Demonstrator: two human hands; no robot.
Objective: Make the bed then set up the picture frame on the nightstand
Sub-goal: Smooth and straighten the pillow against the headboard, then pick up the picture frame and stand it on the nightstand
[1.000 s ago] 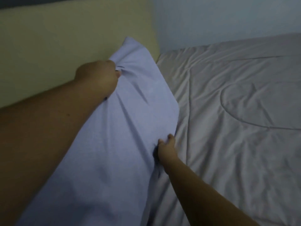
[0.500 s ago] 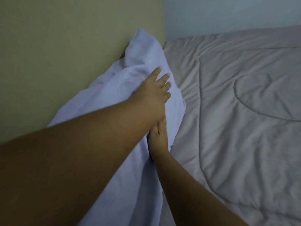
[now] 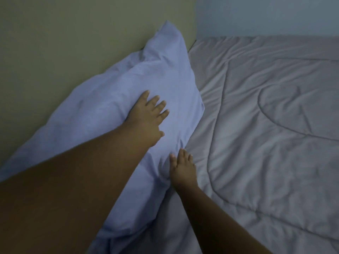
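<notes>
a pale blue pillow (image 3: pixel 128 96) lies at the head of the bed (image 3: pixel 238 213), leaning against a beige wall (image 3: pixel 64 43) on the left. its far corner sticks up in a point near where the beige wall meets a light blue wall (image 3: pixel 266 15). the pillow's cloth is creased and bunched along its near side.

the left hand (image 3: pixel 146 116) rests flat on top of the pillow, palm down, fingers straight and spread, grasping nothing. its forearm crosses the lower left of the view and hides part of the pillow.

the right hand (image 3: pixel 182 168) is released too, fingers straight and close together, palm down. it lies at the pillow's right edge, just where the pillow meets the quilt (image 3: pixel 275 116), with the fingertips touching the blue cloth. whether it presses in or only rests there cannot be told.

the grey quilt is spread over the bed to the right of the pillow, reaching the blue wall. it shows stitched curved lines and soft wrinkles. the light is dim and the whole view is a little blurred.
</notes>
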